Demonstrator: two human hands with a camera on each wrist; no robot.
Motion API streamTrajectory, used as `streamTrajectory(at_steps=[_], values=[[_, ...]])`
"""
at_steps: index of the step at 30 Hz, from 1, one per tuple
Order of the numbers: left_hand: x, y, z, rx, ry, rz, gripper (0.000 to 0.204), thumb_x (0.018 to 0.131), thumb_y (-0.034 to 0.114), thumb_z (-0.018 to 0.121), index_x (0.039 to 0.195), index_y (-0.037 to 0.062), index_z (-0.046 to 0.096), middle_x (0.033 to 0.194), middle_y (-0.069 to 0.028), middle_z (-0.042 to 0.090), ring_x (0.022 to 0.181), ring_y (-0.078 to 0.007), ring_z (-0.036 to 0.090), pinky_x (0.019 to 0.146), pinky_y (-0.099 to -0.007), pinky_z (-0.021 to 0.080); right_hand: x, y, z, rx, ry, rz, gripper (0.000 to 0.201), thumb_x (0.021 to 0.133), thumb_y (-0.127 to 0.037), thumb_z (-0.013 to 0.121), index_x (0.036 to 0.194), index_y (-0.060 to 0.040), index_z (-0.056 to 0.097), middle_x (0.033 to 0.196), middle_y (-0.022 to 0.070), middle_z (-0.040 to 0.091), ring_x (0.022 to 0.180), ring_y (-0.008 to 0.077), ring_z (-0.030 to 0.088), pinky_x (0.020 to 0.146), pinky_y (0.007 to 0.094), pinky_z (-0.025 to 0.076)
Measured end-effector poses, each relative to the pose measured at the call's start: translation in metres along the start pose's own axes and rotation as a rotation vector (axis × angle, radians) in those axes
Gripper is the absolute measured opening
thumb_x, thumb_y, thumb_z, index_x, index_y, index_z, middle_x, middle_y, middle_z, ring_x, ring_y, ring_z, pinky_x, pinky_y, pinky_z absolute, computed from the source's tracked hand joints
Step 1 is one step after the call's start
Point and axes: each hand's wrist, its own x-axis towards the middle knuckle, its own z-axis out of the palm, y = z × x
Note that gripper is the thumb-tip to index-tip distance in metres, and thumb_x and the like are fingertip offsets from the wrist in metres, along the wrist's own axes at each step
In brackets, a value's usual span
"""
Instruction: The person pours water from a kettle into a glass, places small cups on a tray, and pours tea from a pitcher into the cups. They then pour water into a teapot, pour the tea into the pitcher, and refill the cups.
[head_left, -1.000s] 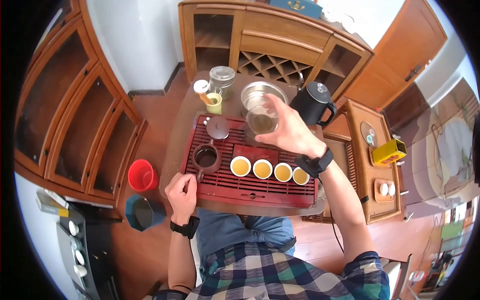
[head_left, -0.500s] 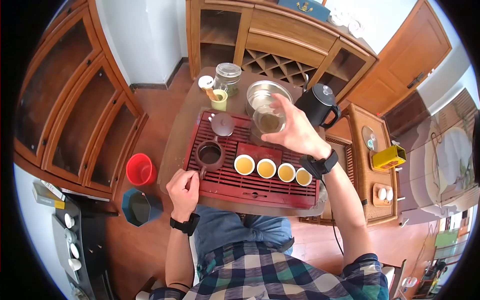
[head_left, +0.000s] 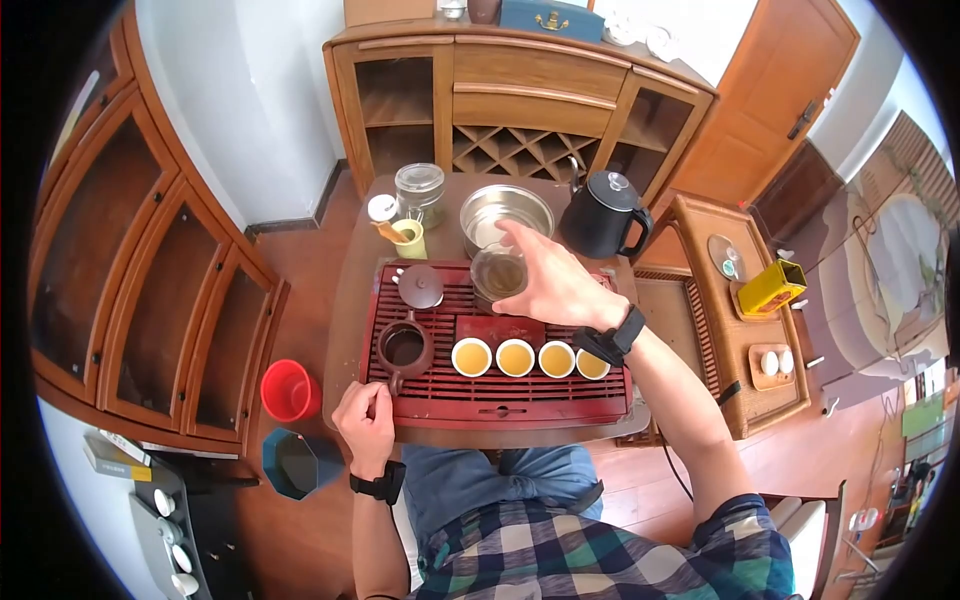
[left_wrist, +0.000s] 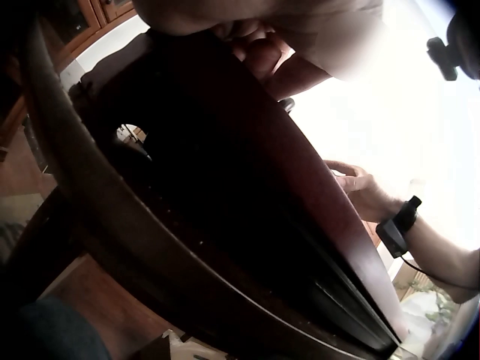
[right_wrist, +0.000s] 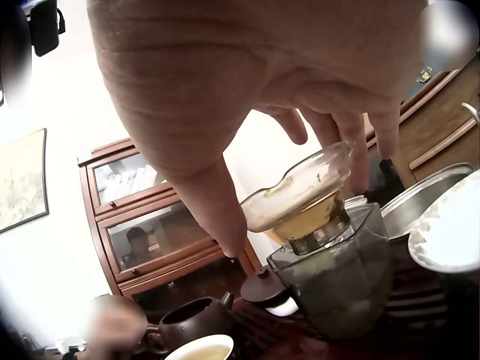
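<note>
My right hand (head_left: pixel 560 285) reaches over the back of the red tea tray (head_left: pixel 450 408), thumb and fingers spread round the rim of a glass tea strainer (right_wrist: pixel 300 199). The strainer sits tilted over the mouth of a square-topped glass pitcher (right_wrist: pixel 341 285). In the head view the hand partly covers both. My left hand (head_left: pixel 365 420) rests with curled fingers at the tray's front left corner, holding nothing. Beside it on the tray stand a brown teapot (head_left: pixel 405 347), its lid off, and the round lid (head_left: pixel 420 286) behind. Several white cups (head_left: pixel 472 357) of yellow tea line the front.
Behind the tray stand a steel bowl (head_left: pixel 507 208), a black kettle (head_left: pixel 604 215), a glass jar (head_left: pixel 420 190) and a light green holder (head_left: pixel 410 240) with a wooden tool. A red bin (head_left: pixel 290 390) is on the floor at left. A wicker side table (head_left: pixel 745 335) flanks the right.
The head view has shifted. Relative to the tray, my right hand and the strainer have moved slightly left over the pitcher. My left hand stays at the tray corner.
</note>
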Motion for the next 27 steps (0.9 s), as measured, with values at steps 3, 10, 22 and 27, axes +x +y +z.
streamTrajectory(at_steps=[3,10,22,27], values=[[0.0,0.001,0.0,-0.009,-0.004,-0.005,0.003,0.085,-0.007,0.068,0.085,-0.004,0.067,0.067,-0.0101,0.056,0.059,-0.0198,0.054,0.054,-0.0315,0.041,0.0,0.001,0.001,0.009,0.006,-0.006,0.098,0.073,-0.02,0.09,0.151,0.0019,0.034,0.141,0.0266,0.055,0.129,0.0401,0.056,0.109,0.046,0.046],[-0.001,-0.001,0.0,-0.008,-0.013,0.004,0.003,0.085,-0.007,0.068,0.085,-0.0047,0.067,0.067,-0.0104,0.056,0.058,-0.0199,0.053,0.054,-0.0321,0.039,-0.001,0.001,-0.004,0.014,-0.007,-0.014,0.097,0.074,-0.022,0.088,0.152,-0.0011,0.033,0.147,0.028,0.05,0.134,0.0439,0.053,0.11,0.0493,0.046],[-0.002,-0.001,0.0,0.0,-0.02,-0.015,0.003,0.085,-0.008,0.068,0.086,-0.0051,0.067,0.068,-0.0108,0.056,0.058,-0.0201,0.052,0.054,-0.0323,0.04,-0.024,0.013,-0.042,0.056,0.114,0.021,0.1,0.072,-0.019,0.089,0.152,0.0067,0.033,0.142,0.0314,0.054,0.133,0.0406,0.055,0.113,0.0435,0.045],[-0.002,-0.003,0.001,-0.002,-0.009,0.009,0.003,0.085,-0.008,0.068,0.086,-0.0053,0.067,0.068,-0.0108,0.056,0.058,-0.0204,0.052,0.054,-0.0327,0.04,-0.038,0.028,-0.04,0.038,0.102,0.102,0.101,0.072,-0.02,0.09,0.151,0.0064,0.034,0.14,0.0308,0.055,0.133,0.0403,0.056,0.112,0.0435,0.046]])
